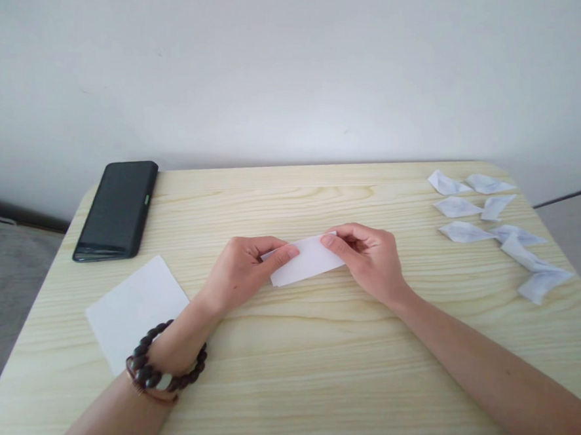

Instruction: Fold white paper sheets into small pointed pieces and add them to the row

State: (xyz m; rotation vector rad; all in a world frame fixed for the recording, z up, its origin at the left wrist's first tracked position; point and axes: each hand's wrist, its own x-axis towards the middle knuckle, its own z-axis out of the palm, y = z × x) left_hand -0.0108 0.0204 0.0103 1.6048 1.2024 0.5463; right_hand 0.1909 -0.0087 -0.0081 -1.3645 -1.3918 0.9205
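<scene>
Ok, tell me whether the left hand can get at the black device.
Probably yes: only tabletop lies between the left hand and the black device. That hand pinches the folded paper, though, so it would likely need to let go first.

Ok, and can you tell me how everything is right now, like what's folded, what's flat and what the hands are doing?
Paper strip: folded, held up by both ends
Left hand: pinching the strip
Right hand: pinching the strip
White paper: lying flat, partly covered
Folded paper pieces: creased into shapes, lying down
Black device: lying flat, face dark
Bead bracelet: being worn
</scene>
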